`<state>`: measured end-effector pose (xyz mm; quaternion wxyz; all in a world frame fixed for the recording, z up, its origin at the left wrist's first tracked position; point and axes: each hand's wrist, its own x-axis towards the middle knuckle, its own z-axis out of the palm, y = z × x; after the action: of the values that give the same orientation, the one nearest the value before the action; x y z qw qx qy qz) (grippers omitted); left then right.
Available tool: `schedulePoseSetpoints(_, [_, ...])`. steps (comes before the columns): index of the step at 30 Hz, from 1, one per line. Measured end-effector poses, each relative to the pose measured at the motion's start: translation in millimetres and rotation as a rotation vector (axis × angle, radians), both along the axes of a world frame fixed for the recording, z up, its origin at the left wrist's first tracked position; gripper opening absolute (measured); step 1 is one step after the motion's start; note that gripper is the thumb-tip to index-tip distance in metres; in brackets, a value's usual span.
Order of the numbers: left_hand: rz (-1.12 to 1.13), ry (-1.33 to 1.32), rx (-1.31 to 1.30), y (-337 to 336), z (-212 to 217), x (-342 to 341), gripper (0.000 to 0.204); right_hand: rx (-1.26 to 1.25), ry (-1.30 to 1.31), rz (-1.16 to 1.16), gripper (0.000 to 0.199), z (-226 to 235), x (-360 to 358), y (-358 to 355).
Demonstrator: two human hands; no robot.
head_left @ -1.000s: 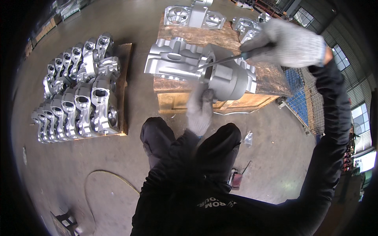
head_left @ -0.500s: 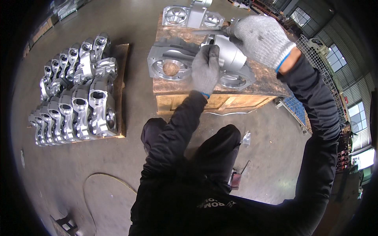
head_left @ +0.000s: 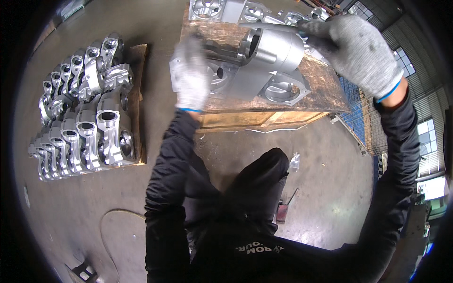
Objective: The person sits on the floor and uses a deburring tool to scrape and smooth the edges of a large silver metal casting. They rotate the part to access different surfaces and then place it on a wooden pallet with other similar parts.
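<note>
A silver metal casting (head_left: 278, 49) with a round barrel and two flanged openings sits on a wooden crate (head_left: 226, 118) in front of me. Above its right side, my right hand (head_left: 354, 49), in a grey knit glove, is closed around a long flat grey file (head_left: 269, 27). The file's blade points left, over the top of the barrel. My left hand (head_left: 192, 78), gloved likewise, is at the casting's left end. Motion smears its fingers, and whether it touches the metal I cannot tell. It hides part of the left flange.
More castings (head_left: 226, 10) stand along the crate's far side. To the left, a wooden pallet (head_left: 141, 94) bears rows of similar castings (head_left: 87, 127). A hose (head_left: 101, 226) lies on the floor, and a red tool (head_left: 282, 213) is beside my leg. Wire mesh (head_left: 356, 113) is at the right.
My left hand has left the barrel and moved left to the casting's end. The right hand has shifted right with the file. The barrel shows more fully.
</note>
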<state>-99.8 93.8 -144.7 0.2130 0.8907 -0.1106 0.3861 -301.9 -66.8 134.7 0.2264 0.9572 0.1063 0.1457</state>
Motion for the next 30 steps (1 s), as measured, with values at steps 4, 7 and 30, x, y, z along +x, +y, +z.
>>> schedulePoseSetpoints(4, [-0.358, 0.046, -0.860, 16, -13, 76, 0.056, -0.246, -0.084, 0.101, 0.025, -24, 16, 4])
schedulePoseSetpoints(7, [-0.518, 0.643, -1.090, 30, -59, 148, 0.072, -0.229, -0.120, 0.205, 0.024, -21, -3, 9])
schedulePoseSetpoints(30, [-0.727, 0.785, -0.860, 66, -61, -18, 0.099, 0.168, -0.257, -0.090, 0.022, -128, -113, 10])
